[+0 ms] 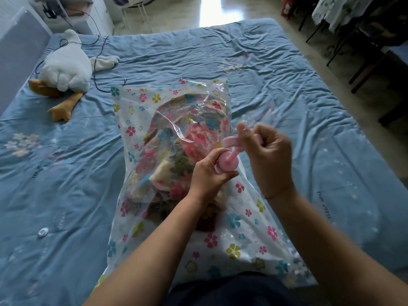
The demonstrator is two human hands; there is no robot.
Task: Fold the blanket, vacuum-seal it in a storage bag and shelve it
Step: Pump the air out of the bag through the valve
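A clear storage bag [141,111] printed with small flowers lies lengthwise on the bed, and the folded flowery blanket [187,142] shows through it. A pink hand pump [228,161] stands upright on the bag near its middle. My left hand [209,173] grips the pump's round barrel from the left. Above it, my right hand [269,151] is curled round the pump's pink handle, which is raised on its rod; the handle is blurred.
The bed's blue sheet [276,85] is wrinkled all round the bag. A white plush goose [66,69] and a black cable [97,62] lie at the far left. A small white cap [43,231] sits on the sheet at left. Chairs [375,51] stand beyond the bed's right edge.
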